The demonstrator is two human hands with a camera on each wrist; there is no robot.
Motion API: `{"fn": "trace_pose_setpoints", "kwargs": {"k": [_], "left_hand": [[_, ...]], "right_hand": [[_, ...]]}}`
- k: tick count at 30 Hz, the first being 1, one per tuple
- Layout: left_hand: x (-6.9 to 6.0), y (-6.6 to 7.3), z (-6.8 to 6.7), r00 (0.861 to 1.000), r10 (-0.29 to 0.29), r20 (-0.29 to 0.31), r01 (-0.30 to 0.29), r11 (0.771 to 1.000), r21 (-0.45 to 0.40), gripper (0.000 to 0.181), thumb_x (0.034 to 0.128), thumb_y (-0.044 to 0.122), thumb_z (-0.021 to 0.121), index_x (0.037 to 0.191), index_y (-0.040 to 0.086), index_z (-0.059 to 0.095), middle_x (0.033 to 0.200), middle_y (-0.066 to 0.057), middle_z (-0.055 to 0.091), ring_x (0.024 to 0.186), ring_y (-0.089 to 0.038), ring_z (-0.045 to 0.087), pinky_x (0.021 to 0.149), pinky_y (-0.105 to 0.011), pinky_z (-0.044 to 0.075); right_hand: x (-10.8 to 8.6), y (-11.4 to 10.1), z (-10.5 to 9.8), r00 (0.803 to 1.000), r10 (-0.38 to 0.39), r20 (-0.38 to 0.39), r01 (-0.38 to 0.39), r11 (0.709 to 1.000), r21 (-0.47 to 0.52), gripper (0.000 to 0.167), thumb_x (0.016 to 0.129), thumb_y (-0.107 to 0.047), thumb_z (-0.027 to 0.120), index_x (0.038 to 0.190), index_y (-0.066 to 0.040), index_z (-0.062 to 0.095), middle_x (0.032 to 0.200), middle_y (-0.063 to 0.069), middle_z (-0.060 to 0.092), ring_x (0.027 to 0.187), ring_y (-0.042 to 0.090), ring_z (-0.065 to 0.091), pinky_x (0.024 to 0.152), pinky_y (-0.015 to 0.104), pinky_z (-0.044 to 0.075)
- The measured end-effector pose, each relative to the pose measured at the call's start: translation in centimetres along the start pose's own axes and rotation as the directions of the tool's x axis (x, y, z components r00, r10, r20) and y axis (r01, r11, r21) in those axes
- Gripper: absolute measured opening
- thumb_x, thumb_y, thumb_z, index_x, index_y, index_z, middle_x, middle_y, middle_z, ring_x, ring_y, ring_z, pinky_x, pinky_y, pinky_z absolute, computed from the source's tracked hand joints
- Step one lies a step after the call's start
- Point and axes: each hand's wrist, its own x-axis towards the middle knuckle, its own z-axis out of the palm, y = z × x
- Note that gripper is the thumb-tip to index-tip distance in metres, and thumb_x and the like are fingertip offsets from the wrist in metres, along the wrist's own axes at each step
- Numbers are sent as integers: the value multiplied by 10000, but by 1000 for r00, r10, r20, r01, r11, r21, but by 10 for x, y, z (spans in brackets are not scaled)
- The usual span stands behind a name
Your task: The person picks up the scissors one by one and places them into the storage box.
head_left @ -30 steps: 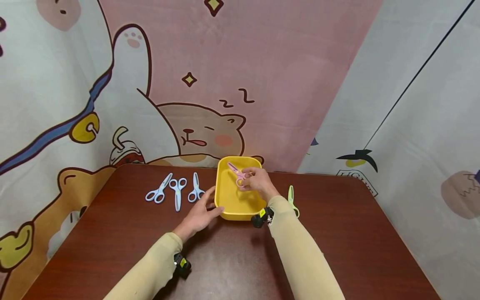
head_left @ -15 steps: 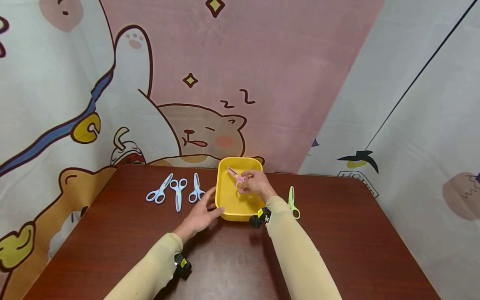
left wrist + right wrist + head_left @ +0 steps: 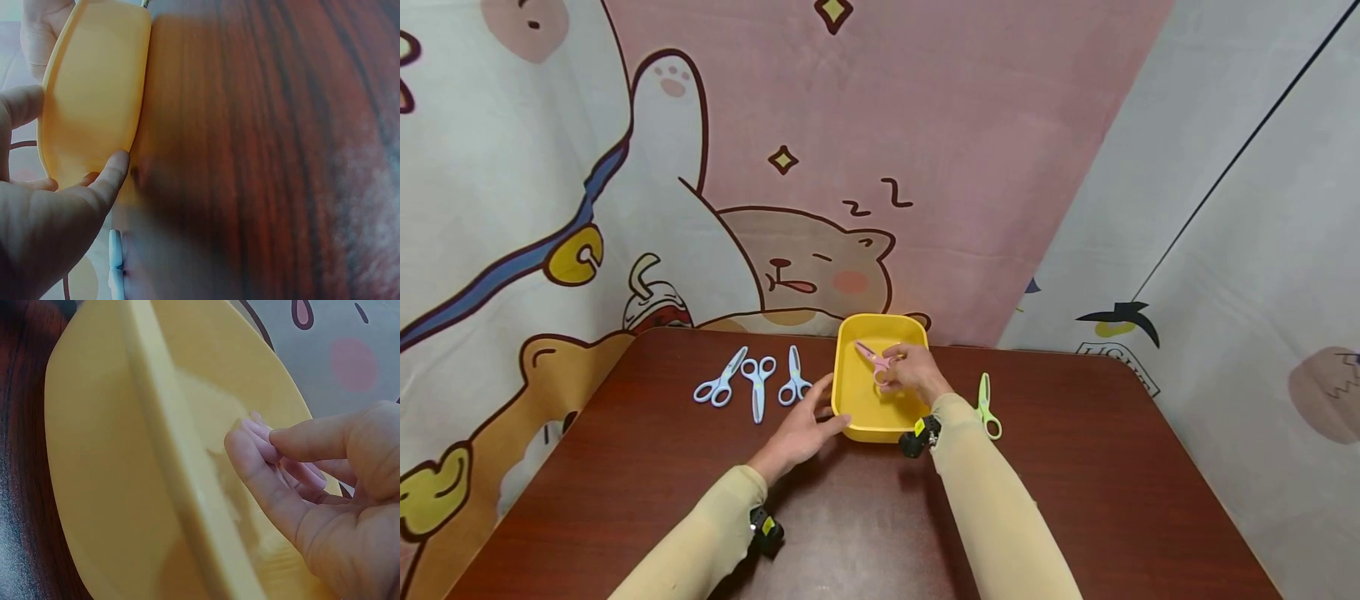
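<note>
A yellow plastic bin [image 3: 842,400] stands at the back middle of the table. My left hand [image 3: 802,429] holds its near left corner, the thumb on the front wall and the fingers along the left side; in the left wrist view the hand [image 3: 56,212] spans that corner. Over the bin's inside, my right hand [image 3: 916,372] pinches a pair of pink scissors [image 3: 871,357] by the handles, blades towards the far left. In the right wrist view the pink handle [image 3: 307,474] shows between thumb and fingers. Whether the scissors touch the bin's floor, I cannot tell.
Several more scissors lie on the brown table [image 3: 850,517]: light blue scissors [image 3: 721,379], another light blue pair [image 3: 757,387] and a third light blue pair [image 3: 793,379] left of the bin, and green scissors [image 3: 987,408] to its right, partly behind my sleeve. A printed cloth [image 3: 962,167] hangs behind.
My right hand has lowered the pink scissors slightly into the bin. The left hand keeps its place at the bin's corner, and the view shifts only a little.
</note>
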Motion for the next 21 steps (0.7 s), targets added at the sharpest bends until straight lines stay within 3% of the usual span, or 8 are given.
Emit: {"fn": "trace_pose_setpoints", "kwargs": {"k": [14, 21], "left_hand": [[-1, 2, 0, 1000, -6, -3, 6, 1000, 8, 766, 1002, 132, 683, 1638, 115, 256, 1554, -200, 472, 1311, -361, 568, 1011, -461, 535], [-1, 2, 0, 1000, -8, 2, 8, 1000, 11, 776, 1001, 152, 690, 1640, 118, 250, 1561, -197, 465, 1316, -362, 565, 1015, -468, 532]], "right_hand": [[3, 3, 4, 1000, -13, 12, 14, 999, -40, 477, 896, 110, 705, 1358, 42, 607, 1133, 203, 601, 688, 198, 700, 747, 345, 628], [3, 3, 5, 999, -24, 31, 26, 998, -54, 515, 893, 138, 676, 1392, 54, 579, 1225, 222, 575, 670, 188, 693, 745, 354, 629]]}}
